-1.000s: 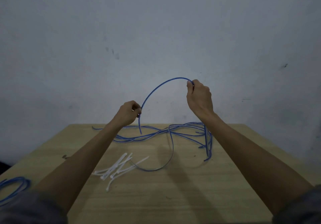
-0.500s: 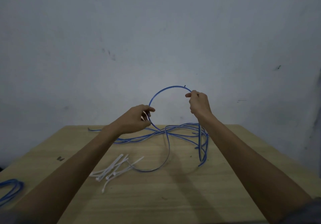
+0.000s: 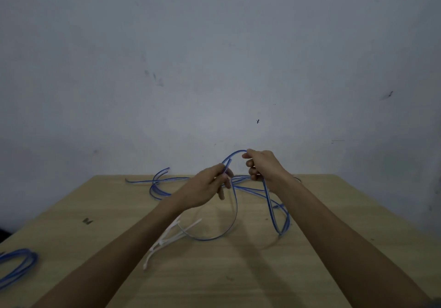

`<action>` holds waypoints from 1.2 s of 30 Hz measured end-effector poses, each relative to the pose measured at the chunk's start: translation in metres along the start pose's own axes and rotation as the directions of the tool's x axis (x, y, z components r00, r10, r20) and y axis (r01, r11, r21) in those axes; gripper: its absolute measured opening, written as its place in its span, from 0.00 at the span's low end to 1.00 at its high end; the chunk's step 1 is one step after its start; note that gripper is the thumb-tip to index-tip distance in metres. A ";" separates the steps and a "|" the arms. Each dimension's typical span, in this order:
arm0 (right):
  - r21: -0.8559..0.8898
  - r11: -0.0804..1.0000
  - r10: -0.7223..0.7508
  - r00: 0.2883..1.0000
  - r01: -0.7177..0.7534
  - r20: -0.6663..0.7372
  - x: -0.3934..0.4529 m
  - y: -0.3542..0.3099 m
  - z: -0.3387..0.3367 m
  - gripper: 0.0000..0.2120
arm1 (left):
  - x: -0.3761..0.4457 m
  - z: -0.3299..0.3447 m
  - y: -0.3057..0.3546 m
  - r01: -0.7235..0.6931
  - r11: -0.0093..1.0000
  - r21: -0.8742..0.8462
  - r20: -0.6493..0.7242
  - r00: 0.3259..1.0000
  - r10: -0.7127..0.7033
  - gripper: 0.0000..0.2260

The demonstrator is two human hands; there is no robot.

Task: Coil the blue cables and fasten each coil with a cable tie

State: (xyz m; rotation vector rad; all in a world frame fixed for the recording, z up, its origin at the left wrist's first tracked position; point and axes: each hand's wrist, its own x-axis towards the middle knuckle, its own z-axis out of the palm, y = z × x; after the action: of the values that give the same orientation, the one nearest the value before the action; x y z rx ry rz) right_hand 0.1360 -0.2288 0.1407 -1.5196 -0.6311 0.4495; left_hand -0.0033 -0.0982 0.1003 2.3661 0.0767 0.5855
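Both hands are raised above the far half of the table (image 3: pixel 310 272), close together. The left hand (image 3: pixel 207 188) pinches the blue cable (image 3: pixel 235 212) between thumb and fingers, one finger hanging straight down. The right hand (image 3: pixel 262 165) grips the same cable with curled fingers, just beside the left. Between them the thin, smooth cable forms a small arch. Below the hands it drops in a wide round loop onto the table's middle; further strands lie in loose tangled curves along the far edge, and a narrow hairpin bend reaches toward the right side. White plastic cable ties (image 3: pixel 167 238), flat and thin, lie fanned in a bundle under the left forearm. A second blue coil (image 3: pixel 18 266) rests at the table's left edge. Table surface: pale wood grain, matte.
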 end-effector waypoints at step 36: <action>-0.596 0.695 0.025 0.815 0.403 0.580 -0.030 0.049 0.019 0.23 | 0.002 -0.082 0.013 0.024 0.014 -1.000 0.020 0.980 -0.197 0.16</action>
State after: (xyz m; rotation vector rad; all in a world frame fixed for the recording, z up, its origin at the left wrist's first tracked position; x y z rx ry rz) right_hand 0.1071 -0.2322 0.0881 -2.0191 -1.5612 0.5112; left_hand -0.0387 -0.0569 0.1635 0.8079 -0.0913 0.4361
